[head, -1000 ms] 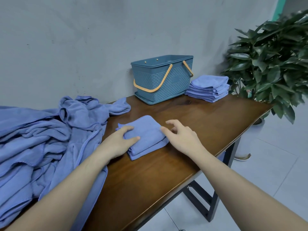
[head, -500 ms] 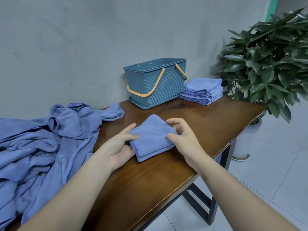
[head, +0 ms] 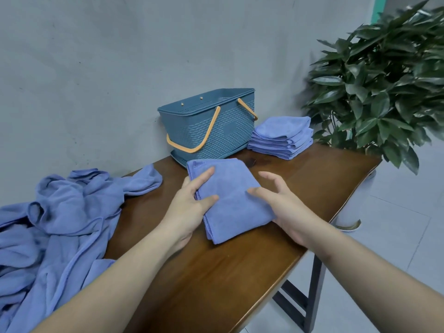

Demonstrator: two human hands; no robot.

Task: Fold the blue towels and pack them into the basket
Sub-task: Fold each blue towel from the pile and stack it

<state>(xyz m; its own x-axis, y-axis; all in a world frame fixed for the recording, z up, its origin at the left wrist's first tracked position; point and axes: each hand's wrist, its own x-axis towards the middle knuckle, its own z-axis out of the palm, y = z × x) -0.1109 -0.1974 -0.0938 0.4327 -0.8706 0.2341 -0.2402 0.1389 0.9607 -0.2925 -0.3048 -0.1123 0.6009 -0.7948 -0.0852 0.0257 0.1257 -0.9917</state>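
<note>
Folded towel (head: 230, 200): I hold it over the counter (head: 300, 188), just in front of the basket (head: 209, 123).
My left hand (head: 189, 207): thumb on top, fingers curled round the towel's left edge.
My right hand (head: 281, 207): thumb on top, palm under the towel's right edge; fingers spread.
Folded stack (head: 281, 137): just right of the basket.
Messy towels (head: 55, 217): heaped well left of the basket.
Plant (head: 384, 80): far right of the basket.

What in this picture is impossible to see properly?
- Inside of the basket: head view, hidden by its own front wall.
- Heap of unfolded towels: cut off by the left edge.
- Plant: cut off at right.
- Underside of the folded towel: hidden by the towel itself.
</note>
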